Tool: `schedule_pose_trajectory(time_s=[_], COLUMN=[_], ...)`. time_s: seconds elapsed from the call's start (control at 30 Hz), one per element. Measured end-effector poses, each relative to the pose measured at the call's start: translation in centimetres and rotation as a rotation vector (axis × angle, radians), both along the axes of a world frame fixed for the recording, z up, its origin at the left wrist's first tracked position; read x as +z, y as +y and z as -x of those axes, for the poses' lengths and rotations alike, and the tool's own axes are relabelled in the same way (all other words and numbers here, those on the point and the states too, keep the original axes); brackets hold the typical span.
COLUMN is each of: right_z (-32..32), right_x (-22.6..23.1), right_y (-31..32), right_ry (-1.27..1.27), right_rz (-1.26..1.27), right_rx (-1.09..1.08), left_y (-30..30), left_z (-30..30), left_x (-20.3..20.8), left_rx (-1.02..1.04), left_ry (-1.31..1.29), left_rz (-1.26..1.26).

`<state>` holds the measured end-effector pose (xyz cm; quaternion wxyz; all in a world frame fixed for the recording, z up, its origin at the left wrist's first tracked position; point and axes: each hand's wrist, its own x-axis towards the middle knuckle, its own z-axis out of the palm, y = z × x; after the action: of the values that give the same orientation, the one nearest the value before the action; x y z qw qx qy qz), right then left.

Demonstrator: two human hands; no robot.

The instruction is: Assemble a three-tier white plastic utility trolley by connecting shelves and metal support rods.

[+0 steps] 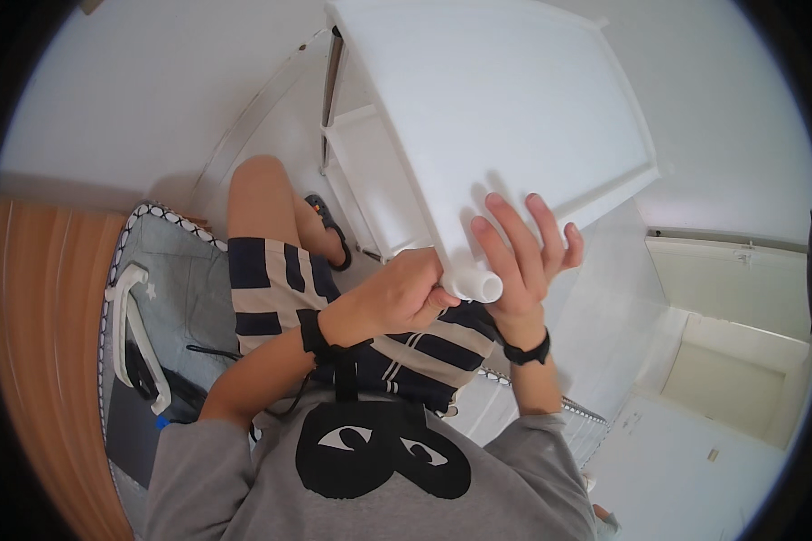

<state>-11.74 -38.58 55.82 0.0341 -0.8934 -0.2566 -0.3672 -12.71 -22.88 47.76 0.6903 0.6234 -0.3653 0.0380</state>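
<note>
White walls and a pale floor all round, with wood flooring at the left edge and a grey mat (176,270), trimmed in a black-and-white pattern, under the seated person. On that mat lies one white curved plastic handle piece (135,338) over a dark flat object.

Up front, a white shelf unit (505,117), smooth and flat-panelled, is tipped toward the camera, its broad side panel filling the top middle. One short round white leg (478,286), a stubby cylinder, sticks out at the panel's lower corner. Open shelves show on the unit's left side; what is on them can't be told.

Left hand (406,293): fingers curled in, pinching the leg from the left. Right hand (523,248): fingers spread, palm flat against the panel just beside the leg. Two black wristbands, one on each wrist. One dark sandal (329,230) sits on the floor beside the bare knee, near the unit's base.
</note>
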Motion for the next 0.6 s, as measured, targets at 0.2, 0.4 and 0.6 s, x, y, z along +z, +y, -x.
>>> schedule_pose_trajectory(time_s=[0.2, 0.4, 0.6], right_z=[-1.8, -3.0, -3.3], right_x=[3.9, 5.4, 6.3], right_y=[0.1, 0.4, 0.7], right_ry=[0.15, 0.365, 0.477], right_rz=[0.23, 0.29, 0.426], right_rx=[0.223, 0.405, 0.502], left_y=[0.7, 0.7, -0.3], left_z=[0.3, 0.3, 0.4], left_x=[1.5, 1.3, -0.9], left_rx=[-0.113, -0.128, -0.009], left_ry=[0.071, 0.1, -0.036], left_rz=[-0.077, -0.048, 0.013])
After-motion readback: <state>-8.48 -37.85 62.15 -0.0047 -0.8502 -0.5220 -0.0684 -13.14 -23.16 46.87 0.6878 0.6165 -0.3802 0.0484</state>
